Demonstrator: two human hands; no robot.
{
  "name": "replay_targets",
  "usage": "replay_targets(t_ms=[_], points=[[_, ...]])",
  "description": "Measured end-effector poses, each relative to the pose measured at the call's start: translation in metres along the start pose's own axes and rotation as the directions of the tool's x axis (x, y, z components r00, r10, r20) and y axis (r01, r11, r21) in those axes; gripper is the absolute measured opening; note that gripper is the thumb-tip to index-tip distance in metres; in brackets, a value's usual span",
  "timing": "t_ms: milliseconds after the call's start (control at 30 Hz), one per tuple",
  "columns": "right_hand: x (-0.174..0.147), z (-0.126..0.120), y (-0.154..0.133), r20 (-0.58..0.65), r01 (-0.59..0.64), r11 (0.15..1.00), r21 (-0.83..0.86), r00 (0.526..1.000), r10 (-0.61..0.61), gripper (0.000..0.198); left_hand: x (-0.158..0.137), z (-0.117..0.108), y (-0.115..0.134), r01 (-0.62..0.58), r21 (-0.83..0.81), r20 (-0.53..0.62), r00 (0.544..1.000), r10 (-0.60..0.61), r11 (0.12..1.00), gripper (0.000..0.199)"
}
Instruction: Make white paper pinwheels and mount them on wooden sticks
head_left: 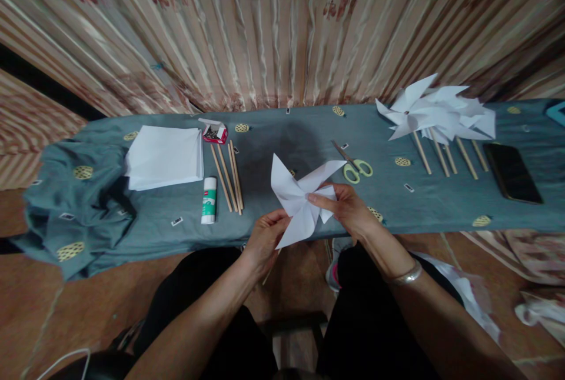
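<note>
A white paper pinwheel (304, 199) is held up near the front edge of the cloth-covered table. My right hand (351, 208) is closed on it from the right, the thumb pressing at its centre. From the left, my left hand (265, 236) is closed at the pinwheel's lower left side, its fingers partly behind the paper. A thin pale end, perhaps of a stick, shows below that hand. Scissors (352, 168) with light green handles lie just beyond my right hand, blades open. Several wooden sticks (229, 177) lie beyond my left hand, beside a glue stick (209, 200).
On the left are a stack of white paper (164, 156) and a small opened red-and-white box (215, 131) of metal pieces. Several pinwheels on sticks (435, 109) are piled at the right, near a dark phone (512, 173). A pleated curtain (282, 33) hangs behind the table.
</note>
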State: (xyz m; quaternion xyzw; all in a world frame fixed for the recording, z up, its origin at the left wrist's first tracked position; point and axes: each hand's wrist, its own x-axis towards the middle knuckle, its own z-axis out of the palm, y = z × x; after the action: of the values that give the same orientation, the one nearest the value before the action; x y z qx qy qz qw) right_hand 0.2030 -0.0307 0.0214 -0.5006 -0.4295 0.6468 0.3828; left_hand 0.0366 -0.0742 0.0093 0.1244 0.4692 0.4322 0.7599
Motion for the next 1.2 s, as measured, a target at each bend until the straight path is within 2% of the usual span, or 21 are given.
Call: replay_targets(t_ms=[267, 900, 1200], points=[[-0.0004, -0.0049, 0.0001, 0.017, 0.029, 0.999, -0.033, 0.999, -0.028, 0.027, -0.0029, 0.0035, -0.001, 0.034, 0.013, 0.023, 0.999, -0.034, 0.999, 0.041], [-0.0025, -0.0026, 0.0077, -0.009, 0.049, 0.994, -0.097, 0.999, -0.05, 0.03, -0.0031, 0.0004, -0.0015, 0.026, 0.102, -0.032, 0.999, -0.023, 0.994, 0.038], [-0.0034, 0.0027, 0.0077, -0.024, 0.043, 0.999, -0.032, 0.999, -0.043, 0.028, -0.0057, 0.0002, 0.0011, 0.043, 0.086, -0.025, 0.999, -0.041, 0.995, 0.039]])
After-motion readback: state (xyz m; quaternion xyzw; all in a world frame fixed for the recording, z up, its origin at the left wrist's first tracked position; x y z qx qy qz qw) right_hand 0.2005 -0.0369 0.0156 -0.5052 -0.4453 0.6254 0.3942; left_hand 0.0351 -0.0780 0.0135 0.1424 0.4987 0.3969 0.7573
